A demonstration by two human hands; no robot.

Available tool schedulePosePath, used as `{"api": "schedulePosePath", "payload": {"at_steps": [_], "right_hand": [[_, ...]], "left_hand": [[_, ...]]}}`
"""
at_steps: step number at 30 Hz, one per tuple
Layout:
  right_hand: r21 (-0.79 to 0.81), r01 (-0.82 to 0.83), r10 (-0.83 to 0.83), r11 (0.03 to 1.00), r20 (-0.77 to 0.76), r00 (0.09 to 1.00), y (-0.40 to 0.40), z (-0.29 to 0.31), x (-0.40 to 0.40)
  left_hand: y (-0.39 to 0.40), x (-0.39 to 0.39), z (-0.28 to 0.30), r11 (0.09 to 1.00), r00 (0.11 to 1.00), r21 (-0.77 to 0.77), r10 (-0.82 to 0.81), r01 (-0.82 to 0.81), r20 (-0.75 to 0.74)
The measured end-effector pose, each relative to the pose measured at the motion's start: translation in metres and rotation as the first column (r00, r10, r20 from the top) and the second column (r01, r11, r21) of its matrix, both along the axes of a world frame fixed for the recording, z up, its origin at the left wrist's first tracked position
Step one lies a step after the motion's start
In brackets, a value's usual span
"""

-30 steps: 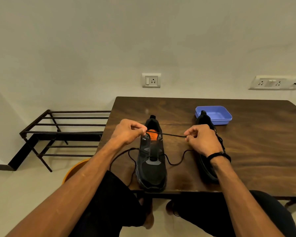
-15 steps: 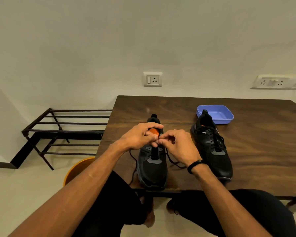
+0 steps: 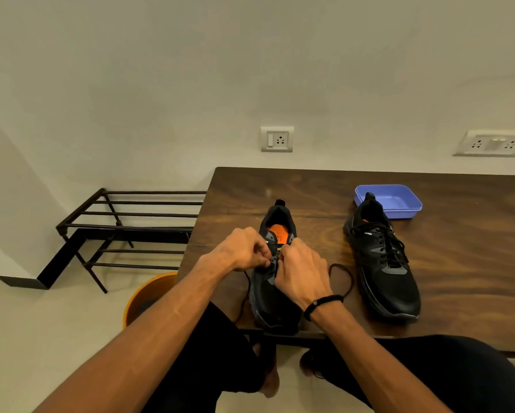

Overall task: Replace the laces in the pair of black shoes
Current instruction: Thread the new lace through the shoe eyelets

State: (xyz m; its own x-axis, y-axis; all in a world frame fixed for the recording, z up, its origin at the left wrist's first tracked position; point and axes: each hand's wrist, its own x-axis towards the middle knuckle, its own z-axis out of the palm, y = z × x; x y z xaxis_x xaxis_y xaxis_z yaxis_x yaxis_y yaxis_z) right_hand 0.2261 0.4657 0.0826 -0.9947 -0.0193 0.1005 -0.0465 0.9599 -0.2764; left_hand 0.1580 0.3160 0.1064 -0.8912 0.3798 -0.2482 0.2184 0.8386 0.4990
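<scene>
Dim, warm indoor light; wide-angle head view, soft overall.

Yellowish cast over the wall (image 3: 250, 70) and floor, no hard highlights. A faint sheen on the wooden table (image 3: 459, 263) near its far edge, grain readable there, darker toward the near edge. Soft shadows: the metal rack (image 3: 131, 228) throws a dim smear on the wall behind, and the laced shoe (image 3: 383, 260) a thin dark rim on the tabletop. Black uppers lose detail; the lace (image 3: 344, 278) shows only as a thin loop. Slight softness on both hands at the eyelets; fingertips hard to separate. Barrel distortion bends the table edge and stretches the forearms at the frame's bottom corners.
</scene>
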Motion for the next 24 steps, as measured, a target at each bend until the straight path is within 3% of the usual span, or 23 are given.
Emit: {"api": "schedulePosePath", "payload": {"at_steps": [5, 12, 24], "right_hand": [[-0.072, 0.027, -0.026, 0.997, 0.003, 1.0, -0.003, -0.002, -0.001], [0.22, -0.013, 0.009, 0.975, 0.016, 1.0, -0.006, 0.008, -0.003], [0.275, -0.115, 0.095, 0.954, 0.085, 0.992, -0.005, 0.017, -0.009]], "left_hand": [[0.01, -0.001, -0.002, 0.997, 0.997, -0.019, 0.076, -0.077, -0.024], [0.014, 0.0, -0.01, 0.985, 0.986, -0.054, 0.166, -0.166, -0.015], [0.012, 0.003, -0.009, 0.981, 0.98, -0.023, 0.195, -0.194, 0.049]]}}
